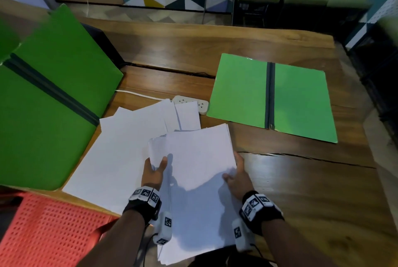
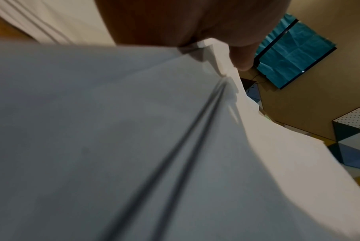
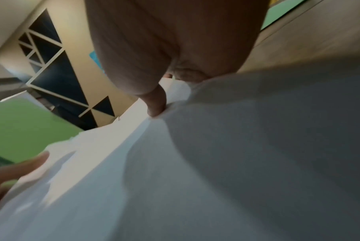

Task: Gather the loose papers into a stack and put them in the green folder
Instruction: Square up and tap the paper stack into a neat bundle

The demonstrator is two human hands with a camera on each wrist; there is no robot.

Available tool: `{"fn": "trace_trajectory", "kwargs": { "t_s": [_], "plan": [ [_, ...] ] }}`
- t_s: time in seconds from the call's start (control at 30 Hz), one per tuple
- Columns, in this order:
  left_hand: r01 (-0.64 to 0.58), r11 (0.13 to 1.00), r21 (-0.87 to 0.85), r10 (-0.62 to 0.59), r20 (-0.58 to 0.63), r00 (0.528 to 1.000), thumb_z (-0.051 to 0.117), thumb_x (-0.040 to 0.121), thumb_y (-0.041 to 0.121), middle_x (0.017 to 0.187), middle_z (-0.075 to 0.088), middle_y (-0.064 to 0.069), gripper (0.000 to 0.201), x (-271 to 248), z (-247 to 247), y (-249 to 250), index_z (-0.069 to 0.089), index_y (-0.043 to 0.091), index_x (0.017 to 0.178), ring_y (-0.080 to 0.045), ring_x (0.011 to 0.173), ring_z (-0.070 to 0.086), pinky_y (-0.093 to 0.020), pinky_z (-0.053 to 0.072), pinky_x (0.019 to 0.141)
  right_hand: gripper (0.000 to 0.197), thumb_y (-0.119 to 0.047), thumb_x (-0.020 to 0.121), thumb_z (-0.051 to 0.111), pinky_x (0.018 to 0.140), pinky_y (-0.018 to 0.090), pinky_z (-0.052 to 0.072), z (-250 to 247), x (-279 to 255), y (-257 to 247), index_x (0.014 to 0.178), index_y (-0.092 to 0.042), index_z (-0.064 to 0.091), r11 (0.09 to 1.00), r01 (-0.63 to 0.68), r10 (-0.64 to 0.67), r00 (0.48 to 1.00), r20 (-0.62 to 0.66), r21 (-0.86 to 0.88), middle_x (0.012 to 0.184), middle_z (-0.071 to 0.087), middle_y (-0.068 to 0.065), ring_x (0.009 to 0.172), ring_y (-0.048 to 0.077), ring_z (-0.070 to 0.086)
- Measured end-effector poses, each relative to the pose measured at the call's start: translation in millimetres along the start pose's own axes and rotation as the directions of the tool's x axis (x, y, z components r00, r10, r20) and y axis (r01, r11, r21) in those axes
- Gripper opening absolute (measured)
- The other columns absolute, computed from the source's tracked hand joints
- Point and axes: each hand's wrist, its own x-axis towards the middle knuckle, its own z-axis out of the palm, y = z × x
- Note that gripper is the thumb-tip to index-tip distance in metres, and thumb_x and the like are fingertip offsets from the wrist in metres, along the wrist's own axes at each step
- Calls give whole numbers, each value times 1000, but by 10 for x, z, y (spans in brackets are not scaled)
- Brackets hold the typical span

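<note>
I hold a stack of white papers (image 1: 198,180) above the near edge of the wooden table (image 1: 301,191). My left hand (image 1: 154,170) grips the stack's left edge, thumb on top. My right hand (image 1: 237,177) grips its right edge, thumb on the top sheet. The papers (image 2: 133,130) fill the left wrist view, with my thumb (image 2: 240,55) on them. In the right wrist view the papers (image 3: 216,163) bend under my thumb (image 3: 156,104). More loose white sheets (image 1: 120,148) lie spread on the table beyond. An open green folder (image 1: 273,96) lies flat at the right.
A second green folder (image 1: 49,98) lies open at the left, partly tilted up. A white power strip (image 1: 191,103) with its cable sits behind the loose sheets. A red perforated plastic seat (image 1: 49,230) is at the near left. Stools stand beyond the table.
</note>
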Motion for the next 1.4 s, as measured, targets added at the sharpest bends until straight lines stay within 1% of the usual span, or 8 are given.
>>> {"fn": "trace_trajectory", "kwargs": {
  "t_s": [0.23, 0.5, 0.63, 0.8, 1.03, 1.13, 1.2, 1.4],
  "plan": [
    [-27, 995, 97, 27, 4, 1000, 76, 78, 30, 107, 61, -1, 52, 26, -28, -22, 49, 15, 120, -25, 102, 59, -38, 47, 92, 79, -24, 86, 58, 110, 38, 27, 352, 116, 37, 151, -19, 13, 908, -30, 25, 1000, -18, -418, 141, 26, 12, 129, 31, 28],
    [-61, 997, -45, 62, 23, 998, 71, 81, 1, 114, 60, -3, 53, -147, -62, 163, 49, 11, 128, -20, 105, 53, -33, 42, 90, 68, -41, 84, 62, 106, 40, 36, 178, 243, 70, 142, -19, 36, 963, -19, 17, 1000, -10, -270, 135, 39, 7, 127, 27, 39],
    [-25, 994, -106, 33, 76, 997, 81, 71, 14, 115, 64, -6, 60, -141, -20, 187, 54, 15, 124, -25, 109, 58, -43, 46, 95, 39, -24, 85, 69, 78, 17, 47, -8, 184, 63, 120, -18, 53, 999, 26, -29, 997, 70, 44, 108, 65, -6, 103, 14, 62],
    [-34, 989, -145, 56, 152, 987, 81, 50, 42, 114, 67, 1, 73, -127, 233, 261, 57, 26, 117, -21, 108, 61, -43, 48, 94, 42, -15, 80, 75, 80, 23, 50, -249, 171, 101, 117, -14, 56, 980, 72, -82, 995, 48, 183, 107, 70, -1, 96, 8, 66],
    [-395, 865, 308, 292, 331, 897, 58, 89, 13, 101, 65, -3, 22, 111, 235, 294, 64, 27, 104, -20, 94, 54, -22, 41, 81, 43, -25, 68, 75, 77, 34, 55, -698, 269, 184, 107, -13, 62, 986, 94, -84, 993, -80, 136, 97, 73, 6, 86, 20, 67],
    [41, 776, 630, 79, -162, 984, 72, 78, 24, 135, 49, -10, 52, 243, -158, 176, 53, 27, 126, -34, 122, 43, -44, 42, 97, 40, -16, 75, 77, 77, 36, 53, -891, 301, 267, 112, -12, 62, 990, 61, -42, 987, -155, 124, 98, 72, 8, 89, 27, 66],
    [313, 746, 588, 18, -487, 873, 79, 72, 37, 149, 28, -11, 82, 223, -412, 185, 37, 17, 139, -35, 134, 27, -53, 34, 104, 36, -11, 78, 76, 77, 34, 50, -1008, 326, 331, 111, -9, 61, 993, 27, -4, 981, -196, 114, 98, 70, 12, 89, 28, 65],
    [507, 668, 545, -204, -521, 829, 88, 56, 45, 145, 26, -23, 119, 336, -656, 211, 18, 7, 145, -38, 135, 24, -54, 27, 107, 39, -10, 81, 73, 83, 30, 41, -1196, 370, 382, 116, -5, 57, 997, -70, 76, 944, -321, 29, 104, 63, 17, 92, 25, 56]
  ]
}}
